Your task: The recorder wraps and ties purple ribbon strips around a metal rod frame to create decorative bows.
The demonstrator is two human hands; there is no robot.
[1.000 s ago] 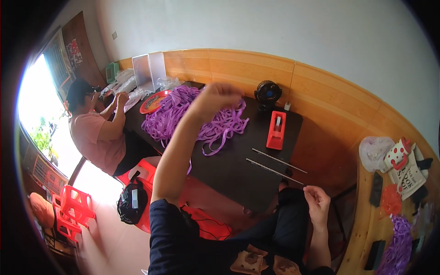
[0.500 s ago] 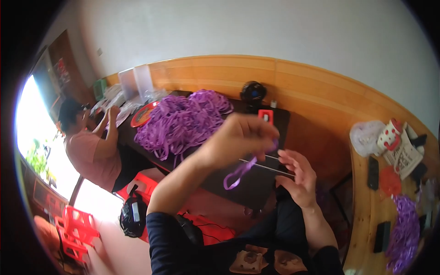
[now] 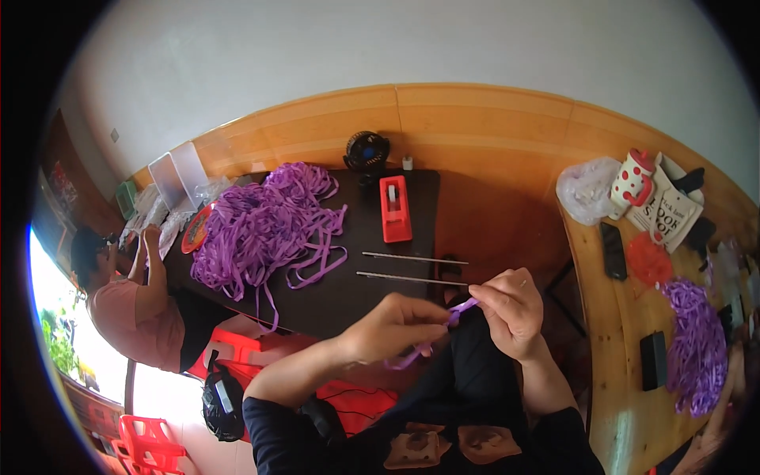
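My left hand (image 3: 396,326) and my right hand (image 3: 511,314) are close together over my lap, beyond the near edge of the dark table. Both are closed on a narrow purple ribbon (image 3: 460,311), pinched between thumbs and fingers. Part of the ribbon hangs below my left hand. Two thin metal rods (image 3: 413,278) lie roughly parallel on the table, their right ends reaching past its edge near my right hand. A large heap of purple ribbon (image 3: 265,226) covers the table's left part, with loose loops trailing from it.
A red tape dispenser (image 3: 395,209) and a black fan (image 3: 366,150) stand on the dark table. At the left sits a person (image 3: 134,317) with both hands raised. The wooden bench (image 3: 613,388) at right holds a phone (image 3: 613,250), a spotted cup (image 3: 632,180) and a purple ribbon bundle (image 3: 697,348).
My left hand has come down beside my right hand, and the ribbon is now gripped between both. The whole scene has shifted left in the view.
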